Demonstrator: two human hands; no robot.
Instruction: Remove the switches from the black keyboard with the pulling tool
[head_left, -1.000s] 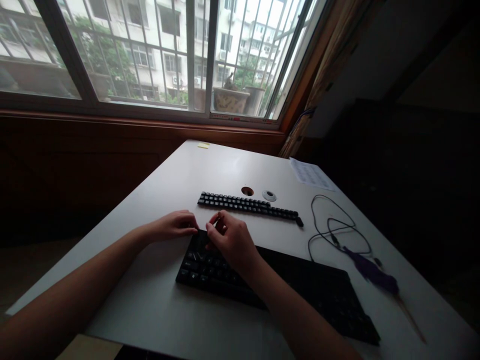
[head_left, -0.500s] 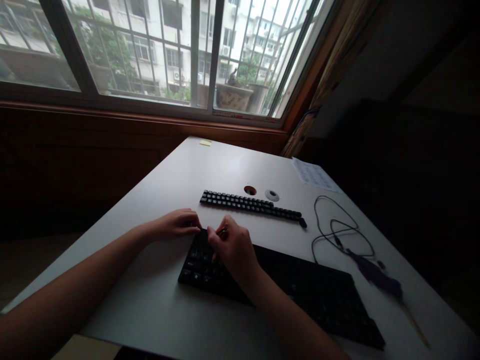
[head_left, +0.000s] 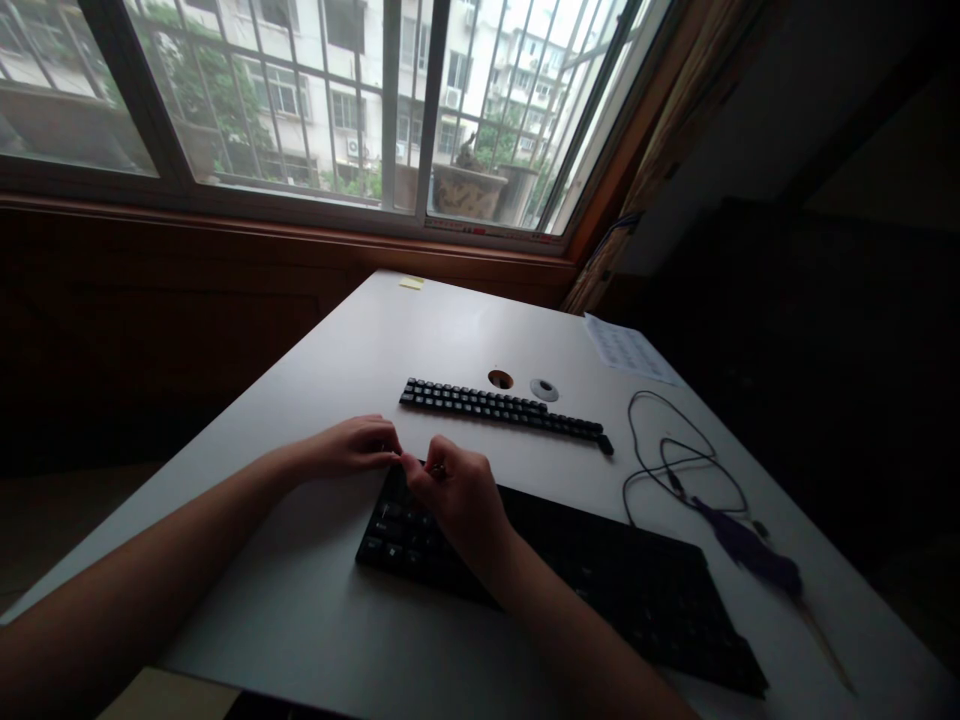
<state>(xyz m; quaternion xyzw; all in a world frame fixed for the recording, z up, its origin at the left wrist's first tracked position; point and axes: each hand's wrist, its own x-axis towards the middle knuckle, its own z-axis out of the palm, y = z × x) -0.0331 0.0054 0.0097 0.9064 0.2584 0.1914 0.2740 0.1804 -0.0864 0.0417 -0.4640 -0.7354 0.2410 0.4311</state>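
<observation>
A black keyboard (head_left: pixel 615 560) lies at a slant on the white desk, with keys visible at its left end. My left hand (head_left: pixel 352 446) rests by the keyboard's far left corner, its fingers curled and closed; whatever they hold is too small to tell. Over the keyboard's left part is my right hand (head_left: pixel 463 492), pinched shut, its fingertips meeting those of the left hand. A small glint shows in the right hand, but its source is unclear. Behind both hands, loose black keycaps (head_left: pixel 480 402) stand in neat rows, a single keycap (head_left: pixel 605 445) at their right end.
To the right lie a looped black cable (head_left: pixel 686 455) and a purple brush-like tool (head_left: pixel 750 545) with a thin handle. A round desk hole (head_left: pixel 500 380) and its grey cover (head_left: pixel 544 390) sit behind the keycaps. Printed paper (head_left: pixel 630 350) and a yellow note (head_left: pixel 411 284) lie farther back.
My right hand has shifted slightly left and its fingertips now meet my left hand's at the keyboard's corner. The left hand has hardly moved.
</observation>
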